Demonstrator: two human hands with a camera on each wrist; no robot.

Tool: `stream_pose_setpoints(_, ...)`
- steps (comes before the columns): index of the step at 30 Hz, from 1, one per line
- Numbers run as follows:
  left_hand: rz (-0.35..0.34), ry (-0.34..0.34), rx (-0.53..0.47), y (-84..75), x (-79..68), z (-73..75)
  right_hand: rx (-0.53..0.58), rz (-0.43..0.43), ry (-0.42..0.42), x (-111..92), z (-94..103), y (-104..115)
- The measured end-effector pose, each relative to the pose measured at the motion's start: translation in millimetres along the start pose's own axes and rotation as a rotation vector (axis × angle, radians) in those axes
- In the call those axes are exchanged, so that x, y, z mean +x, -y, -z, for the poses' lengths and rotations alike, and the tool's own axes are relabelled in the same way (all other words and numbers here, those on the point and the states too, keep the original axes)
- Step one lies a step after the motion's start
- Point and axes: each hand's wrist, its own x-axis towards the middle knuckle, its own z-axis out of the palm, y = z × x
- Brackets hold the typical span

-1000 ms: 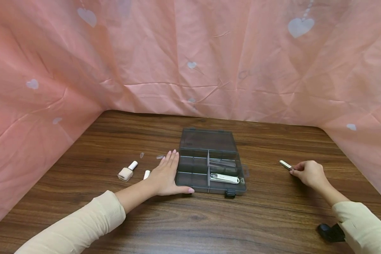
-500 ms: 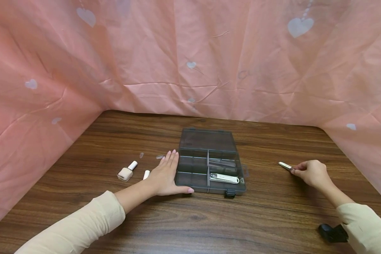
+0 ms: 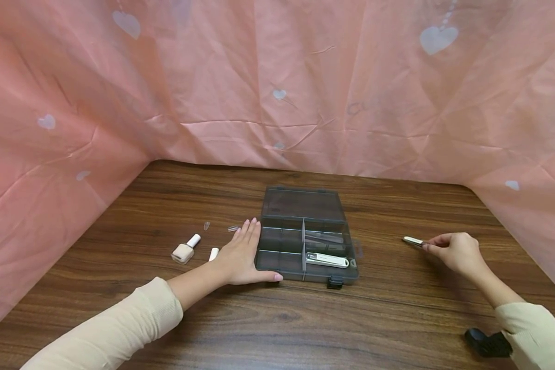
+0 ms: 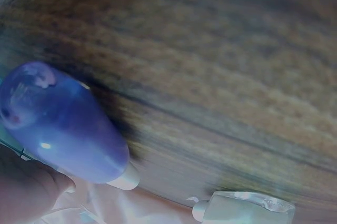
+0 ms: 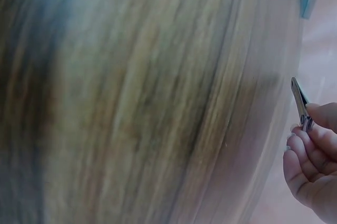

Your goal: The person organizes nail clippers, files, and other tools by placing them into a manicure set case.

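Here's the right hand (image 3: 455,252), thumb and fingertips pinching a small nail clipper (image 3: 413,241), well apart from the left hand (image 3: 241,257), which lies straight-fingered against the compartment box (image 3: 282,262). Between the hands, a larger nail clipper (image 3: 327,260) sits inside that box; left of the left hand, a polish bottle (image 3: 183,252) lies on the bench (image 3: 374,318).

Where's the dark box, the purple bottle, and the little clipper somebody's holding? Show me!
Dark box (image 3: 302,204), head view: on its open lid.
Purple bottle (image 4: 71,126), left wrist view: middle of its body.
Held clipper (image 3: 413,240), head view: on its white top.
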Motion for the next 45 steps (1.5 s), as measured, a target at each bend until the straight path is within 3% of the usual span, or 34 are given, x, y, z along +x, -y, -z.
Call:
stream_pose_setpoints(8,-0.010,-0.011,0.008,1.1,1.2,-1.4,0.026,-0.007,0.032,-4,5.9,9)
stream_pose_setpoints(19,-0.007,-0.008,0.006,1.4,1.2,-1.4,0.056,0.099,-0.066,-11,2.1,23)
stream_pose_setpoints(45,0.002,-0.003,0.004,1.1,1.2,-2.0,0.147,0.155,-0.124,-20,-3.8,50)
